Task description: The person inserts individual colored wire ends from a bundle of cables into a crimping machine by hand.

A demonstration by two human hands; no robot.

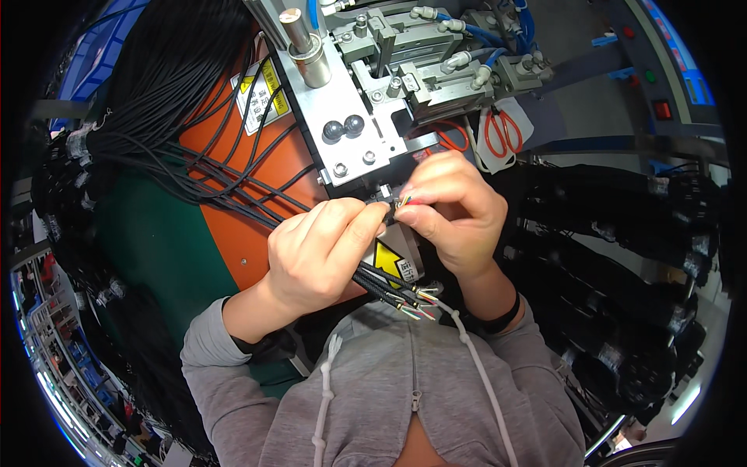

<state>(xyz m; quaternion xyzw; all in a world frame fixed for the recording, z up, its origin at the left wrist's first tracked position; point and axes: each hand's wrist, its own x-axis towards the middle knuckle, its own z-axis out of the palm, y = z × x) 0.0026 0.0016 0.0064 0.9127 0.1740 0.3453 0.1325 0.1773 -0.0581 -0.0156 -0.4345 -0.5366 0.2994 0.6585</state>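
Note:
My left hand [319, 251] is closed, its thumb and forefinger pinching a black cable near its end. Several more black cables [372, 280] come out below that hand, their stripped ends showing thin coloured wires [420, 299] in front of my chest. My right hand [461, 214] is also closed, its thumb and forefinger pinched on small coloured wires [408, 200] at the cable end. Both sets of fingertips are close together, just in front of the metal machine [334, 152]. A small pale metal piece [385, 190] stands on the machine behind them; the fingers partly hide this spot.
A large bundle of black cables [175, 117] lies over the orange panel [233, 241] at left. Pneumatic cylinders [459, 97] with blue hoses stand at the back. Red-handled scissors [502, 132] lie back right. More black cable bundles [622, 233] hang at right.

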